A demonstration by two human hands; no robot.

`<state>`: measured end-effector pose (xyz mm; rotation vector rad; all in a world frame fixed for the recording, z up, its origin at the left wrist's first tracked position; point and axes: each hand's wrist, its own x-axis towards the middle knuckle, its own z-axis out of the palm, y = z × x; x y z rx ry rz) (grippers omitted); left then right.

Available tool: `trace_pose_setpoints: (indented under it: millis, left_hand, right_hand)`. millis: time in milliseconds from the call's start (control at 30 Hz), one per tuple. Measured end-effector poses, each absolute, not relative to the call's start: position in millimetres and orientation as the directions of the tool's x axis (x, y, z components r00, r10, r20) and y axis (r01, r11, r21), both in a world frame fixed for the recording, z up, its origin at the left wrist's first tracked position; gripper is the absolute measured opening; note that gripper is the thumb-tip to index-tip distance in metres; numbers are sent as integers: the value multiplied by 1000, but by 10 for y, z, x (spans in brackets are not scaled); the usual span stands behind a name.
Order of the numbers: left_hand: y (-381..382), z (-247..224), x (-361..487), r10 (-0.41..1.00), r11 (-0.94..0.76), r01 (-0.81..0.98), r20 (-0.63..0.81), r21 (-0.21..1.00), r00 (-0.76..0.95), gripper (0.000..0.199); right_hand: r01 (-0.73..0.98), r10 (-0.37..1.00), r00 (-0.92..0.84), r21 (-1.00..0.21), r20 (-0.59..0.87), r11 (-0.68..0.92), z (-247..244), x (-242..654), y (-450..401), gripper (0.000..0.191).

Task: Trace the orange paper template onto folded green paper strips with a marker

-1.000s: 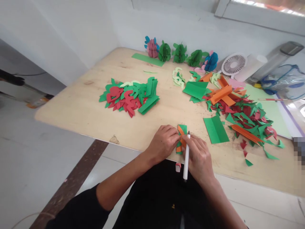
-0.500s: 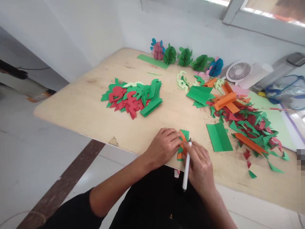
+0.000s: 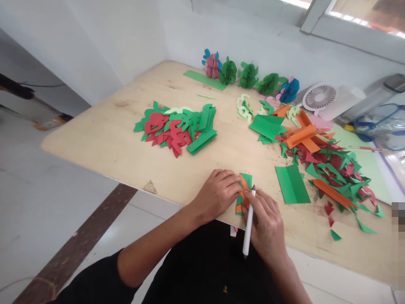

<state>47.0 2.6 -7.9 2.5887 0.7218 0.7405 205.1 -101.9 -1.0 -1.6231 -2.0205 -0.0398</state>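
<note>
Two layers: light, pliable, easily creased

Location: an orange cut-out (image 3: pixel 244 184) lies on a green paper piece (image 3: pixel 248 179) by the near edge of the wooden table (image 3: pixel 104 139). Fingers cover much of both; full outlines not readable.

Grip, left: the left hand (image 3: pixel 219 193) has its fingers curled close together, tips at the left side of the stack. Pinching or only pressing down: cannot tell.

Grip, right: the right hand (image 3: pixel 266 217) is closed around a white pen (image 3: pixel 249 228), dark tip pointing away from the body, far end out past the table edge. Its fingertips also meet the orange cut-out.

Handling (judged): paper nearly weightless, so a slight nudge should shift it. Surface looks matt; little slip expected against skin, but orange could creep over green unless both are pressed together. Narrow parts of the orange probably kink or tear first. A green sheet (image 3: pixel 292 185) to the right shows a sharp crease, suggesting that this stock takes a fold and holds it. Pen likely rigid, light, smooth-barrelled.

Where to hold: flat fingertips on the broadest part of the stack, pressing against the table; avoid tugging at thin orange ends. Pen best held on the barrel, short of the tip.
</note>
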Motion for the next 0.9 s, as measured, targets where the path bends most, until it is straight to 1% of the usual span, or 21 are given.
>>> trace_pose_setpoints:
  millis: [267, 500, 667, 900]
  left_hand:
    - [64, -104, 455, 553, -808, 358, 393, 468, 735, 21]
    - [126, -83, 399, 529, -807, 318, 371, 498, 763, 17]
    - [138, -93, 393, 534, -807, 311, 397, 502, 747, 16]
    - [174, -91, 415, 543, -804, 324, 394, 499, 741, 10]
  right_hand:
    - [912, 903, -116, -315, 414, 262, 10, 2049, -1025, 42]
    - [923, 910, -118, -294, 398, 248, 18, 2049, -1021, 35]
    - [925, 898, -127, -276, 422, 261, -6, 2068, -1025, 37]
    - [927, 886, -139, -257, 443, 274, -4, 2069, -1013, 35]
